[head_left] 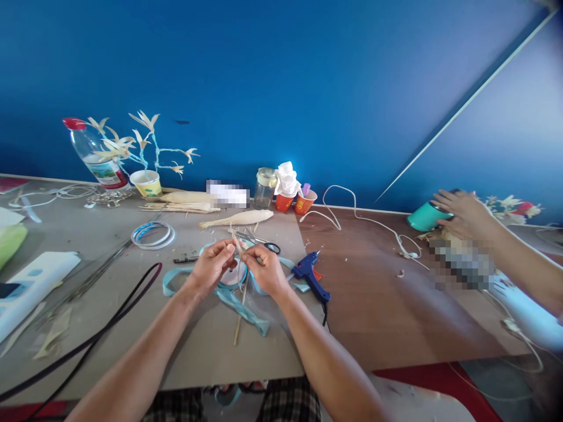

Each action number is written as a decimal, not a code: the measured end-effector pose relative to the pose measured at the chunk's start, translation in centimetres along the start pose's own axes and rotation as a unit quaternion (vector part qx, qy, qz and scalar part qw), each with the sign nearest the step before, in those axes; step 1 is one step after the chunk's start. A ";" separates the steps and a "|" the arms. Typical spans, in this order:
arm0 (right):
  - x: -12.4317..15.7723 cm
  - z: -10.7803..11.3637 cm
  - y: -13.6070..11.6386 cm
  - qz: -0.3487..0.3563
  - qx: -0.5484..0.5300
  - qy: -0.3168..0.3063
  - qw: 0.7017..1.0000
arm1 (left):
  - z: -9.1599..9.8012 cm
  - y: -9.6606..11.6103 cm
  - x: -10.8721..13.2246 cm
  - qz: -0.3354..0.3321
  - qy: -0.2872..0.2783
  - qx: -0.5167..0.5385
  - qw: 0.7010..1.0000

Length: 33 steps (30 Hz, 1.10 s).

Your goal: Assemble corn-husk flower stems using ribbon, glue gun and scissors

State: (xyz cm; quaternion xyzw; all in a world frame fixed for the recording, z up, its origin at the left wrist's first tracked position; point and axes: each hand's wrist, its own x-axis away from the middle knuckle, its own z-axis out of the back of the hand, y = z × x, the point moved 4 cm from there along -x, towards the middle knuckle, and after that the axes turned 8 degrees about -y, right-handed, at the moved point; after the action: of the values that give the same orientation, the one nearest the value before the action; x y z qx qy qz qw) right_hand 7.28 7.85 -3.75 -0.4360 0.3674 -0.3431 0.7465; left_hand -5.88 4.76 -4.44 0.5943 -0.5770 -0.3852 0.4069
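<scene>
My left hand and my right hand are raised close together over the grey board, fingers pinched on a thin pale stick that hangs down toward me. A small pale strip sits at the stick's top end between my fingertips. Under my hands lies a light blue ribbon and its roll. A blue glue gun rests just right of my right hand. Scissors lie just beyond my fingers.
A plastic bottle, a cup holding a paper-flower branch, a jar and red cups line the blue wall. Another person's hand rests by a teal cup at right. Black cable and white cord cross the tabletops.
</scene>
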 end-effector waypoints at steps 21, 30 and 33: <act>-0.6 3.6 3.2 -0.108 0.298 0.122 0.941 | 2.9 1.9 -0.5 -0.088 0.064 0.004 0.994; -0.4 2.5 3.6 -0.152 0.434 -0.024 0.888 | 2.1 1.6 -0.4 -0.055 0.059 -0.044 0.996; -0.5 2.6 3.5 -0.160 0.441 -0.029 0.883 | 2.1 1.6 -0.4 -0.063 0.057 -0.047 0.995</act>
State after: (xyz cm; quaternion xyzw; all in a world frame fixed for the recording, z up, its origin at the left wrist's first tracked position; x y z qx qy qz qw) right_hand 9.87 10.64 -5.88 -0.1237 0.0819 -0.5716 0.8070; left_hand -8.42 5.04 -3.69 0.6302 -0.4957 -0.4025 0.4418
